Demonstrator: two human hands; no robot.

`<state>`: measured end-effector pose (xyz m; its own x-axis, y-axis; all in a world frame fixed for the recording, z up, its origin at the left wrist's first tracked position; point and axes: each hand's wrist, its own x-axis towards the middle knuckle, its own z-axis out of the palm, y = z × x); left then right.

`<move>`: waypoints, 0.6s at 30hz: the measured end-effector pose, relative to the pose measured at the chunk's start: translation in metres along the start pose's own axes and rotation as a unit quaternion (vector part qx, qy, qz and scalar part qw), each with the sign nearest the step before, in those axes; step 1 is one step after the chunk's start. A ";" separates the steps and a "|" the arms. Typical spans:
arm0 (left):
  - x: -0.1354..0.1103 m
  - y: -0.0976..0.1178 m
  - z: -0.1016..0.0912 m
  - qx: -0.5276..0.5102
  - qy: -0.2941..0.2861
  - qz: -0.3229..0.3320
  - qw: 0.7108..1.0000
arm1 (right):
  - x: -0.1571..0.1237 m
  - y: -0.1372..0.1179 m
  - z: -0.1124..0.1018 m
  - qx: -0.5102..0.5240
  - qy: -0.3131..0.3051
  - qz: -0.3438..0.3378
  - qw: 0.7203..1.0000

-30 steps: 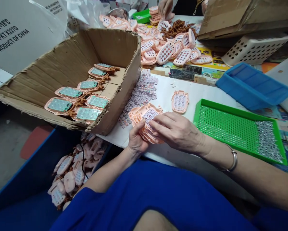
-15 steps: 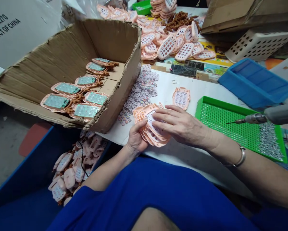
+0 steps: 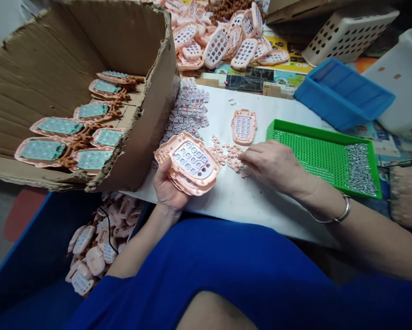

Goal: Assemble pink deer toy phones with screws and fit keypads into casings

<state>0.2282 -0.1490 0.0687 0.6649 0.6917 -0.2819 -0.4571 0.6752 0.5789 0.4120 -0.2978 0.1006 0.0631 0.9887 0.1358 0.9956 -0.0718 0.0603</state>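
Note:
My left hand (image 3: 171, 192) is wrapped round a stack of pink toy phone shells (image 3: 192, 158), thumb on top. In the uppermost shell lies a pale keypad insert, with a few bare holes at its lower right end. My right hand (image 3: 272, 165) rests at the edge of a scatter of small pink pieces (image 3: 231, 153) on the white tabletop, fingertips drawn together; whatever is between them is hidden. Just beyond those pieces lies a single pink shell (image 3: 244, 126) with its keypad insert. Loose pale keypad pieces (image 3: 188, 112) are spread behind the stack.
At left, a cardboard box (image 3: 154, 96) holds several shells with green boards. A green tray (image 3: 309, 156) of screws stands right, a blue bin (image 3: 343, 96) behind it. Pink shells (image 3: 216, 46) heap at the back. Below left, a blue container (image 3: 37, 256) holds pink phone bodies.
My right hand has left the stack and moved right to the small pink pieces. My left hand still holds the stack, now further left and more exposed. The whole view has shifted.

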 end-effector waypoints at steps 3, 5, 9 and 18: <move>0.000 -0.001 0.002 0.020 -0.006 0.008 1.000 | -0.010 -0.002 0.001 -0.038 -0.016 -0.009 0.999; 0.001 -0.001 0.003 0.032 -0.002 0.022 0.999 | -0.016 -0.003 -0.002 -0.052 -0.020 -0.031 0.998; 0.001 -0.004 0.005 0.045 -0.007 0.021 0.999 | -0.022 -0.005 -0.003 -0.063 -0.023 -0.063 0.996; -0.001 -0.011 0.013 0.033 0.027 -0.044 0.998 | -0.021 -0.013 0.010 -0.049 0.000 -0.059 0.997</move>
<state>0.2404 -0.1600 0.0726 0.6671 0.6450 -0.3729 -0.3579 0.7164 0.5989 0.3985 -0.3159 0.0875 -0.0546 0.9911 0.1213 0.9844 0.0331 0.1727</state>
